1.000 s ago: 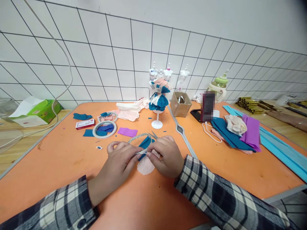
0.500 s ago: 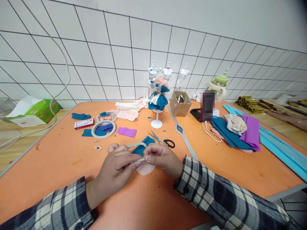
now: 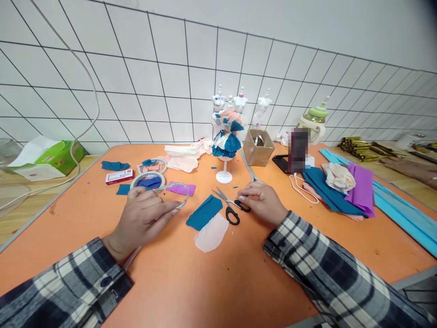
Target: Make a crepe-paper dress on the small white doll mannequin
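Parted: left hand, holding strip | right hand, by scissors, contact unclear

Left hand and right hand, which were bare, left sleeve and right sleeve, which were long and plaid in navy, grey and off-white, left cuff, which carried a round, dark button.

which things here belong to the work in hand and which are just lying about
Likely in the work:
- printed strip, in the left hand
- scissors, by the right hand
- blue piece
- pale pink piece

Seemingly just lying about:
- bottle
- green box
- gold bundle
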A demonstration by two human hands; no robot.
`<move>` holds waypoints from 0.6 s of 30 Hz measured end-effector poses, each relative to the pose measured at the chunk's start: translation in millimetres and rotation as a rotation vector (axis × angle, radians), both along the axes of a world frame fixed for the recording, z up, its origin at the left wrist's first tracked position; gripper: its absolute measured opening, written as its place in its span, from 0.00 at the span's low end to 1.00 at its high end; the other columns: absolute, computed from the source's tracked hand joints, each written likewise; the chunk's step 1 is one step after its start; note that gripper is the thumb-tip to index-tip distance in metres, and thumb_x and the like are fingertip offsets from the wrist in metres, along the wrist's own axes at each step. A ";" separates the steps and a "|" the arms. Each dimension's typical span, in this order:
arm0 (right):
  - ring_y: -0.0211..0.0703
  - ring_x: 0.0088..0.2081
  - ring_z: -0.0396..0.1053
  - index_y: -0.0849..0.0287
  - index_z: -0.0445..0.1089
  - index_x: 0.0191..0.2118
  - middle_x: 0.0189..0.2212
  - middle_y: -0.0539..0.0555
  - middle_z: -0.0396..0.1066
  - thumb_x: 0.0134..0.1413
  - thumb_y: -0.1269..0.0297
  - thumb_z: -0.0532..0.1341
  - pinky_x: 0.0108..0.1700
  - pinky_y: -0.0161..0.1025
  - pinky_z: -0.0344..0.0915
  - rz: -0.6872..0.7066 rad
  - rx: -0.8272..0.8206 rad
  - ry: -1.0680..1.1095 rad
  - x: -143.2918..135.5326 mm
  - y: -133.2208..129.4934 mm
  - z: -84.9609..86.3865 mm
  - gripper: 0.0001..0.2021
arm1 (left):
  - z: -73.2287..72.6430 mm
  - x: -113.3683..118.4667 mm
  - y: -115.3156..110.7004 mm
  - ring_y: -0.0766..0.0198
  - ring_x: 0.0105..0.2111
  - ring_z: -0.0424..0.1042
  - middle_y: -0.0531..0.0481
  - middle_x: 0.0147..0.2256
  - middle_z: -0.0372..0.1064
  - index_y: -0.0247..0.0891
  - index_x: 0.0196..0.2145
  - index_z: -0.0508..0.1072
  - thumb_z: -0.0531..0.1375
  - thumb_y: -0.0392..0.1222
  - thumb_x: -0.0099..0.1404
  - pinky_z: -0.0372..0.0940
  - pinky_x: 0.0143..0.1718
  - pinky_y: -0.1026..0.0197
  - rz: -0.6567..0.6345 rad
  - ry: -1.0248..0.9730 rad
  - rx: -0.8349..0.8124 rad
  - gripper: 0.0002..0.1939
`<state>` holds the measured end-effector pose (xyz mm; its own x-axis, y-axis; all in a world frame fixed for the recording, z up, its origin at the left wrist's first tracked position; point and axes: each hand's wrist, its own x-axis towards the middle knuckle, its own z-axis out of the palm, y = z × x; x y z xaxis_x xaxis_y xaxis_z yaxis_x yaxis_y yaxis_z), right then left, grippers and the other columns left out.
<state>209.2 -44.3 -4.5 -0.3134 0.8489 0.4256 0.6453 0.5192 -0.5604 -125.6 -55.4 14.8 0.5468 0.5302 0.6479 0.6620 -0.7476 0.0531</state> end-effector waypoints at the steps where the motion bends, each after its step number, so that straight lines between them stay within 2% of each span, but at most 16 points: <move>1: 0.44 0.35 0.67 0.54 0.80 0.36 0.29 0.54 0.74 0.59 0.67 0.61 0.41 0.42 0.60 -0.009 0.026 -0.066 6.1 2.6 -3.7 0.08 | -1.1 -2.2 2.7 0.62 0.23 0.65 0.56 0.17 0.64 0.43 0.35 0.78 0.57 0.41 0.67 0.53 0.34 0.55 0.031 -0.015 -0.011 0.09; 4: 0.44 0.36 0.67 0.52 0.80 0.41 0.31 0.54 0.75 0.60 0.71 0.59 0.42 0.42 0.60 0.007 0.048 -0.198 12.4 3.4 -8.3 0.12 | -4.8 -2.7 6.4 0.61 0.25 0.66 0.54 0.21 0.68 0.41 0.36 0.77 0.56 0.43 0.68 0.56 0.33 0.56 0.119 -0.099 -0.100 0.10; 8: 0.45 0.40 0.68 0.53 0.73 0.52 0.36 0.53 0.76 0.56 0.72 0.62 0.44 0.43 0.60 -0.037 -0.052 -0.175 5.6 -1.2 -3.0 0.18 | -7.2 2.5 5.3 0.60 0.26 0.68 0.53 0.22 0.70 0.43 0.38 0.78 0.56 0.45 0.68 0.57 0.34 0.56 0.115 -0.092 -0.166 0.11; 13: 0.45 0.38 0.68 0.56 0.76 0.34 0.31 0.52 0.75 0.54 0.70 0.63 0.40 0.40 0.61 -0.144 -0.128 -0.154 0.6 0.3 -4.0 0.04 | -6.9 5.5 2.9 0.58 0.26 0.69 0.52 0.21 0.71 0.44 0.36 0.79 0.54 0.46 0.69 0.55 0.34 0.55 0.108 -0.047 -0.192 0.13; 18: 0.42 0.38 0.69 0.57 0.76 0.31 0.31 0.51 0.74 0.53 0.70 0.65 0.41 0.39 0.61 -0.146 -0.116 -0.091 -2.7 2.5 -9.8 0.02 | -6.7 5.7 3.0 0.58 0.27 0.69 0.50 0.23 0.73 0.41 0.37 0.79 0.55 0.45 0.69 0.55 0.34 0.55 0.092 -0.051 -0.180 0.14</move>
